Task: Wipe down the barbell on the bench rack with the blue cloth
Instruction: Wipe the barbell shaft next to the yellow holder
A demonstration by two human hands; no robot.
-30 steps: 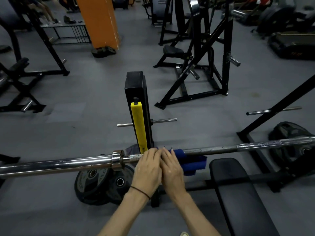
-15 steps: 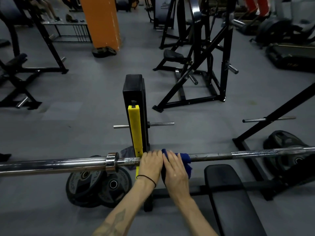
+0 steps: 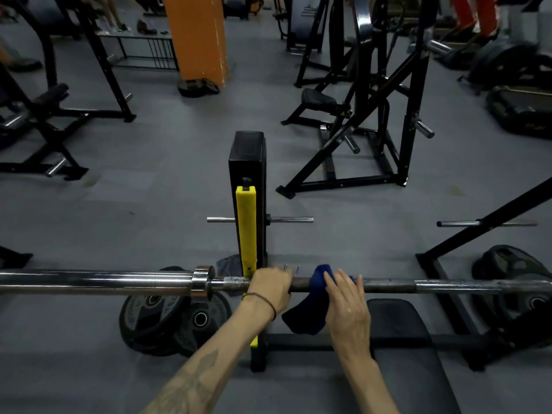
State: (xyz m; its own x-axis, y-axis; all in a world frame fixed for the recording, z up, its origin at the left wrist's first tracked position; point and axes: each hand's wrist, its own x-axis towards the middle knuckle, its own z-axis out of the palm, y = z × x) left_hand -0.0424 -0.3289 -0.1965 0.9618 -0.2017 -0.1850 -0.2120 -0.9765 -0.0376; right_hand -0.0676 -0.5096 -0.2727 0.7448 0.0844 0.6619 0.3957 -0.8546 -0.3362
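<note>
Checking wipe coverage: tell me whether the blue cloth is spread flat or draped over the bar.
Draped. The blue cloth hangs over the steel barbell, its tail dangling below, held by the right hand.

I could read no text anywhere. The weight plates [image 3: 176, 319] leaning under the barbell [image 3: 95, 281] carried raised lettering around their rims, but it was too dark and blurred for me to make out.

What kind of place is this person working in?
Almost certainly a gym's weights area. A long steel barbell lies across a rack above a padded bench, weight plates lean on the floor beneath it, and black exercise frames stand behind.
</note>
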